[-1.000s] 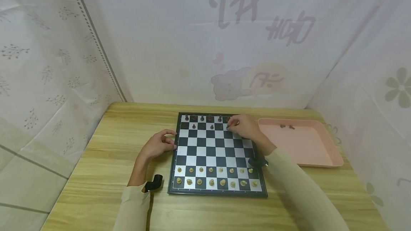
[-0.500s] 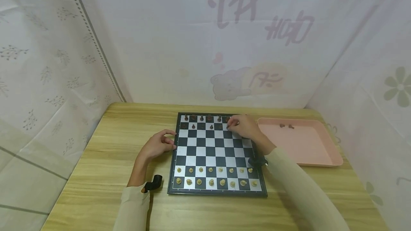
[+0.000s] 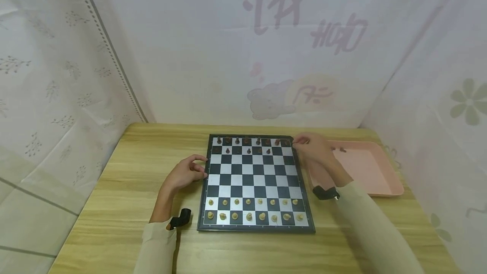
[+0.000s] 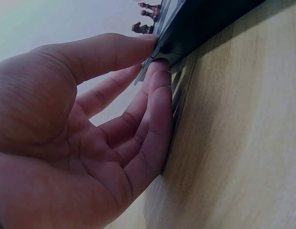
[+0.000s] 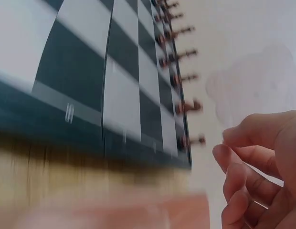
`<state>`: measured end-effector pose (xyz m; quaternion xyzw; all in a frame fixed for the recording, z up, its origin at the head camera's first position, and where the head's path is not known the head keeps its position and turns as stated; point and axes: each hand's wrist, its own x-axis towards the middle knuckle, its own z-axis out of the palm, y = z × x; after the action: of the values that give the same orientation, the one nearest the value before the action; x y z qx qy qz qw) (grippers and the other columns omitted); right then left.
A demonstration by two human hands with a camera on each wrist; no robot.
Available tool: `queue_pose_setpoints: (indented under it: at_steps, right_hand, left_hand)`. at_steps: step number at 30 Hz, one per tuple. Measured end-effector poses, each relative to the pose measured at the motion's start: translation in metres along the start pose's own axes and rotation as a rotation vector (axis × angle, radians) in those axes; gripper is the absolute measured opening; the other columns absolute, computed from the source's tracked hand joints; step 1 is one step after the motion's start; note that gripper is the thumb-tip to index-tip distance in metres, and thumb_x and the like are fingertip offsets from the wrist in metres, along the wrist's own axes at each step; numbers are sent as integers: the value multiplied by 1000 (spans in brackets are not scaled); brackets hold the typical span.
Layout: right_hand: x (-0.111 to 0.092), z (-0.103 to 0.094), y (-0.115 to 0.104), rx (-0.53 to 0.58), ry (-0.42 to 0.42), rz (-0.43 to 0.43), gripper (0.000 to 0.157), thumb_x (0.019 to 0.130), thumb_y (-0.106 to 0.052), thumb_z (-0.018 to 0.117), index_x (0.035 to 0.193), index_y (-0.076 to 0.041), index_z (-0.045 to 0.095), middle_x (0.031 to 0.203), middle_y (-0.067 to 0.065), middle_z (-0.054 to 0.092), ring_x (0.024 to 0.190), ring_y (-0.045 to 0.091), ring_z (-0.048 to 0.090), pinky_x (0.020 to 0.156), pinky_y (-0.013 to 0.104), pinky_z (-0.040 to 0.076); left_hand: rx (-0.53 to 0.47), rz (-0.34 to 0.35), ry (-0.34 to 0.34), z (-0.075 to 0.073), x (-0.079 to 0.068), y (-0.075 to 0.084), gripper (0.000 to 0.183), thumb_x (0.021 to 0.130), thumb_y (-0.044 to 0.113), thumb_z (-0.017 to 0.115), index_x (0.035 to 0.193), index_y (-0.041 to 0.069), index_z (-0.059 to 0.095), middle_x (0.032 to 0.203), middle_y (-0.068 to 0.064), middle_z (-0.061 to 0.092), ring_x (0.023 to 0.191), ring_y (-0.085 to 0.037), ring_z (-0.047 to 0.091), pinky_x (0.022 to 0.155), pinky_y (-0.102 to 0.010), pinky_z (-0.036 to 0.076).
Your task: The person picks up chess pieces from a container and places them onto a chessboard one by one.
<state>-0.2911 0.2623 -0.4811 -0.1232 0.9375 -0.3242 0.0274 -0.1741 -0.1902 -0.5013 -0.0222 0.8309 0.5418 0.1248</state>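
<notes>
A black-and-white chessboard [image 3: 253, 181] lies on the wooden table. My left hand [image 3: 185, 171] rests with spread thumb and fingertips against its left edge; the left wrist view shows the thumb [image 4: 114, 52] right at the rim. My right hand [image 3: 316, 149] is beside the far right corner, over the pink tray's near-left part. Its thumb and fingers are loosely bent with nothing between them in the right wrist view. Dark brown chess pieces [image 3: 258, 141] fill the far row, with several brown pawns [image 3: 268, 151] in front. Two rows of cream pieces [image 3: 249, 216] stand on the near side.
The pink tray [image 3: 374, 172] stands right of the board, holding small brown pieces [image 3: 343, 150], partly hidden by my right hand. Printed cloth [image 3: 213, 54] hangs behind and beside the table [image 3: 125, 206]. Black camera mounts [image 3: 181, 218] sit at both wrists.
My right hand has left the second far row and moved right, off the board towards the tray. A brown pawn now stands where its fingers were. My left hand stays put.
</notes>
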Motion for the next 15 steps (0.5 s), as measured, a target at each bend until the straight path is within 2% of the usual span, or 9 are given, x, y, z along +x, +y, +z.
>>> queue_pose_setpoints:
  at_steps: [3, 5, 10, 15]
  right_hand:
    - [-7, -13, 20, -17, 14, 38, 31, 107, -34, 71, 123, -8, 79, 117, 15, 76, 110, 38, 68, 97, 69, 48]
    - [-12, -21, 35, -39, 26, 51, 37, 108, -38, 71, 126, -6, 77, 120, 17, 76, 112, 40, 67, 98, 68, 48]
    - [-25, -40, 67, -46, 73, 85, 41, 109, -36, 70, 128, 0, 76, 117, 22, 76, 101, 37, 72, 84, 46, 53]
    - [-37, -56, 93, 35, 87, 161, 44, 111, -37, 67, 130, 2, 75, 123, 26, 75, 98, 36, 74, 74, 31, 56]
  left_hand:
    - [2, 2, 0, 0, 0, -1, 50, 95, 1, 80, 143, 0, 64, 101, -15, 75, 89, -25, 66, 79, -34, 50]
    - [4, 3, 0, 0, 0, -1, 50, 95, 2, 80, 143, 1, 65, 102, -15, 75, 90, -25, 67, 80, -34, 50]
    - [3, 6, -3, 0, 0, -1, 50, 96, 3, 80, 143, 1, 65, 102, -15, 75, 91, -25, 68, 80, -33, 51]
    - [12, 10, 0, 0, 0, 0, 49, 96, 2, 79, 143, 1, 65, 101, -14, 75, 91, -25, 67, 80, -34, 51]
